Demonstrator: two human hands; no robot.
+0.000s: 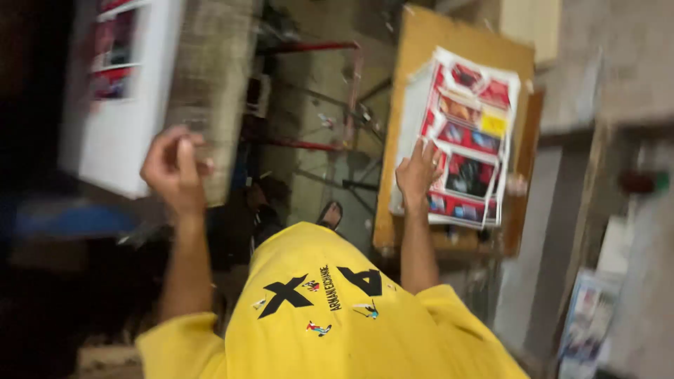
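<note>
Right hand (419,170) is lying open, fingers spread, on the near edge of the stack of red printed sheets (469,144) sitting on the wooden bench (421,63). Left hand (174,168) is curling loosely, gripping nothing, well apart beside the white panel (123,126).

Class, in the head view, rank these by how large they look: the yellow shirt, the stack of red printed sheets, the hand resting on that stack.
1. Yellow shirt, though nearest the camera.
2. Stack of red printed sheets.
3. Right hand, fingers on the stack's edge.
</note>
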